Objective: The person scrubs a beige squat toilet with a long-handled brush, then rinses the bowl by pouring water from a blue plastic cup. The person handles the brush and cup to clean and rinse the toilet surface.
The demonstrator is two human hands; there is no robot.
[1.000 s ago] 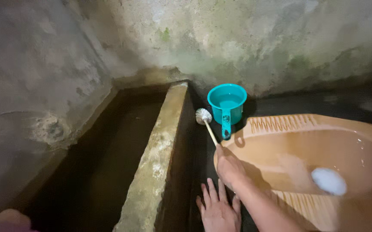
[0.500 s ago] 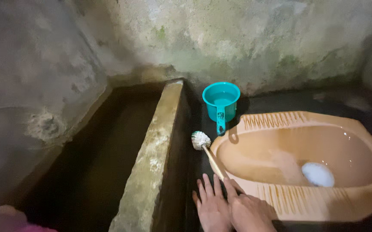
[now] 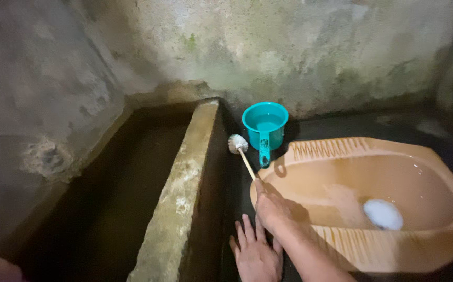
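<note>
The right hand grips the brush handle, bristles pointing away up-left; the left hand lies flat beneath.

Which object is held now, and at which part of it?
The right hand holds the toilet brush at the lower end of its handle; the left hand holds nothing.

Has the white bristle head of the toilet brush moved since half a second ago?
Yes. The white brush head has swung away from the person, up alongside the teal plastic dipper, pushed by the right hand.
</note>
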